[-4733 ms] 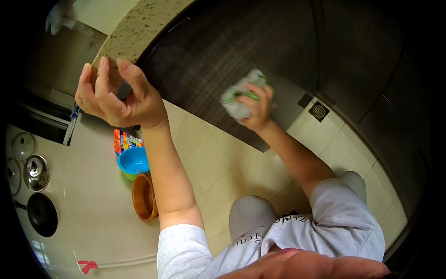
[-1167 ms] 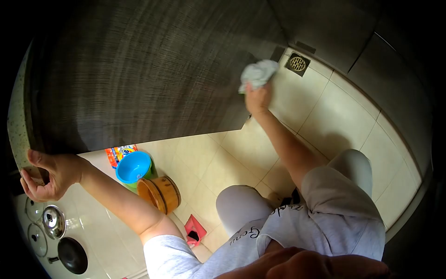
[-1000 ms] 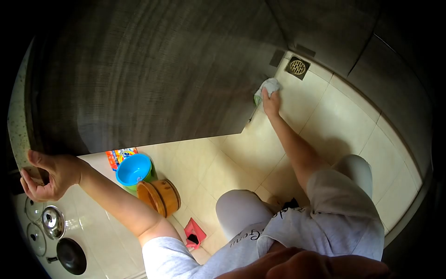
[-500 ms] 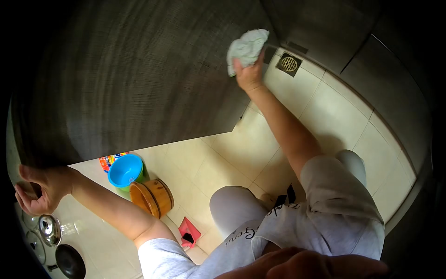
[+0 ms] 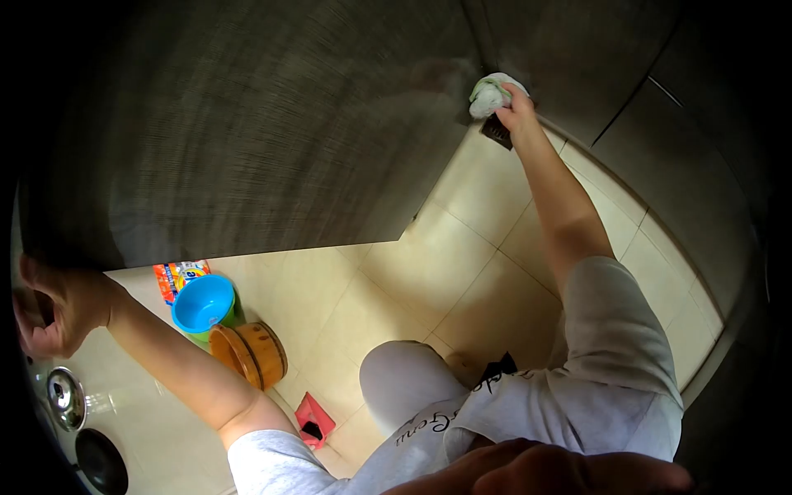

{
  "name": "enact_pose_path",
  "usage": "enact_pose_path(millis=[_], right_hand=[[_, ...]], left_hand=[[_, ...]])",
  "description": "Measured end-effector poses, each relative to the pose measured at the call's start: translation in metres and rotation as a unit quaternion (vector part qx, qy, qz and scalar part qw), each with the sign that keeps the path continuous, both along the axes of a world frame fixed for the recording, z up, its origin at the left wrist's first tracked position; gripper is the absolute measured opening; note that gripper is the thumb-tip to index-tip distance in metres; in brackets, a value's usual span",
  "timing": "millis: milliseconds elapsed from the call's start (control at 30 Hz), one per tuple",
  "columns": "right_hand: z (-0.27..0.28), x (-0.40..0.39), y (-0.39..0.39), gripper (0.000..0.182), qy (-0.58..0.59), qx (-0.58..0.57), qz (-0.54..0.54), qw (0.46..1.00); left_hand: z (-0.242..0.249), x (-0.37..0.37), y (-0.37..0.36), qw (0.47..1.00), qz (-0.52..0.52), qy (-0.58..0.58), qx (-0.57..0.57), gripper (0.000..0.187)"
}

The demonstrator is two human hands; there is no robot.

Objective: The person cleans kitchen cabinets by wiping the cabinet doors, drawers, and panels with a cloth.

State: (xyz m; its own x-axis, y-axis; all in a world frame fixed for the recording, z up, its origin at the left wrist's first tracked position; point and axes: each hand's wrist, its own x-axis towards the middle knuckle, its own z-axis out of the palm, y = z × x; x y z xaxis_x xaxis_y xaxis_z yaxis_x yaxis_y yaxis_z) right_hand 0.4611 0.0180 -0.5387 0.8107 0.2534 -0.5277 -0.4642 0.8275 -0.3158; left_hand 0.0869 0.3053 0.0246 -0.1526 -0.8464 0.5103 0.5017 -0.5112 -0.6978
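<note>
In the head view my right hand [image 5: 518, 107] is closed around a crumpled white cloth with a green edge [image 5: 489, 95]. The cloth rests at the far bottom corner of a large dark wood-grain panel [image 5: 272, 140], where it meets the dark cabinet front [image 5: 577, 74]. Just below the cloth, a floor drain [image 5: 497, 132] is partly covered by my hand and the cloth. Far to the left, my left hand [image 5: 62, 313] is at the panel's near corner, thumb and fingers curved apart with a gap between them.
Beneath the panel's lower edge stand a blue basin [image 5: 203, 303], a colourful packet [image 5: 177, 276] and a wooden bucket [image 5: 262, 351]. A red item [image 5: 313, 419] lies on the tiled floor [image 5: 454, 247]. At lower left are a shiny metal lid [image 5: 66, 398] and a black pan [image 5: 101, 460].
My right hand has moved the cloth right and slightly down, from the panel's face to its corner by the cabinet. The view has shifted a little; my left hand stays at the panel's near corner.
</note>
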Motion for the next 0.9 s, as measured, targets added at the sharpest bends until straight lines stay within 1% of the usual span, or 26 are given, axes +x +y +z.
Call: enact_pose_path(millis=[33,67,100,133,167,200,233,267,300,333,367,400,467,500,533,567,600,633,667,700,733,767,800,867,900], right_hand=[[0.003,0.001,-0.015,0.030,-0.007,0.058,0.015,0.998],[0.004,-0.001,-0.034,0.030,-0.003,0.065,0.030,0.997],[0.000,0.000,-0.058,0.031,-0.017,0.028,0.068,0.997],[0.024,-0.018,-0.085,0.029,-0.010,-0.008,0.075,0.997],[0.032,-0.026,-0.113,0.027,0.005,-0.052,0.081,0.995],[0.009,-0.018,-0.157,0.027,-0.013,-0.058,0.143,0.988],[0.041,-0.038,-0.184,0.029,0.016,-0.064,0.126,0.990],[0.092,-0.065,-0.204,0.029,0.013,-0.045,0.128,0.991],[0.127,-0.086,-0.215,0.030,0.010,-0.024,0.129,0.991],[0.091,-0.084,-0.238,0.030,-0.042,-0.070,0.119,0.990],[0.107,-0.086,-0.232,0.029,0.017,-0.089,0.074,0.993],[0.124,-0.091,-0.224,0.028,0.079,-0.106,0.027,0.991],[0.111,-0.075,-0.207,0.026,0.017,-0.184,0.106,0.977],[0.058,-0.042,-0.211,0.024,-0.028,-0.164,0.138,0.976],[0.082,-0.045,-0.174,0.025,0.016,-0.128,0.134,0.983],[0.054,-0.020,-0.150,0.024,-0.021,-0.056,0.169,0.984],[0.057,-0.011,-0.116,0.022,-0.014,-0.045,0.162,0.986],[0.042,0.006,-0.085,0.021,0.002,0.001,0.152,0.988],[0.035,0.016,-0.053,0.024,0.006,-0.048,0.144,0.988],[0.042,0.015,-0.027,0.025,-0.004,-0.063,0.157,0.986],[0.047,0.014,-0.004,0.025,0.008,-0.035,0.138,0.990],[0.047,0.017,0.012,0.024,0.041,-0.058,0.104,0.992],[0.047,0.019,0.024,0.024,0.074,-0.081,0.069,0.992],[0.058,0.013,0.023,0.024,0.084,-0.074,0.074,0.991],[0.067,0.010,0.020,0.024,0.092,-0.071,0.080,0.990]], left_hand=[[0.000,-0.002,0.002,0.999,0.043,-0.011,0.012,0.038],[-0.001,-0.004,0.005,0.996,0.084,-0.021,0.026,0.037],[-0.001,0.001,0.009,0.999,0.033,0.004,0.037,0.036],[-0.003,0.006,0.013,0.998,-0.016,0.027,0.048,0.035],[-0.005,0.012,0.018,0.995,-0.066,0.050,0.057,0.034],[-0.007,0.016,0.022,0.988,-0.116,0.072,0.066,0.033],[-0.002,0.009,0.034,0.985,-0.141,0.079,0.067,0.033],[0.004,0.001,0.046,0.980,-0.166,0.085,0.070,0.033],[0.018,-0.019,0.081,0.928,-0.288,0.228,-0.063,0.031],[0.021,-0.028,0.091,0.883,-0.341,0.297,-0.126,0.030],[0.024,-0.037,0.101,0.826,-0.399,0.351,-0.187,0.030],[0.021,-0.036,0.097,0.845,-0.365,0.346,-0.182,0.030],[0.016,-0.031,0.080,0.878,-0.294,0.339,-0.168,0.030],[0.015,-0.028,0.069,0.893,-0.255,0.335,-0.161,0.030],[0.012,-0.022,0.053,0.901,-0.232,0.332,-0.155,0.030],[0.009,-0.016,0.037,0.908,-0.210,0.330,-0.148,0.030],[0.004,-0.005,0.013,0.979,-0.095,0.168,-0.072,0.032],[0.004,-0.001,0.006,0.995,-0.033,0.090,-0.029,0.034],[0.004,0.004,0.000,1.000,0.021,0.003,0.015,0.035],[0.007,0.001,0.004,1.000,0.006,0.007,0.013,0.038],[0.005,0.001,0.003,1.000,-0.001,0.008,0.016,0.040],[0.003,0.000,0.001,1.000,-0.009,0.009,0.019,0.042],[-0.007,0.001,-0.005,1.000,-0.001,-0.007,-0.010,0.043],[-0.016,0.003,-0.011,0.999,0.000,-0.026,-0.041,0.045],[-0.016,0.003,-0.011,0.999,0.036,-0.027,-0.020,0.045]])
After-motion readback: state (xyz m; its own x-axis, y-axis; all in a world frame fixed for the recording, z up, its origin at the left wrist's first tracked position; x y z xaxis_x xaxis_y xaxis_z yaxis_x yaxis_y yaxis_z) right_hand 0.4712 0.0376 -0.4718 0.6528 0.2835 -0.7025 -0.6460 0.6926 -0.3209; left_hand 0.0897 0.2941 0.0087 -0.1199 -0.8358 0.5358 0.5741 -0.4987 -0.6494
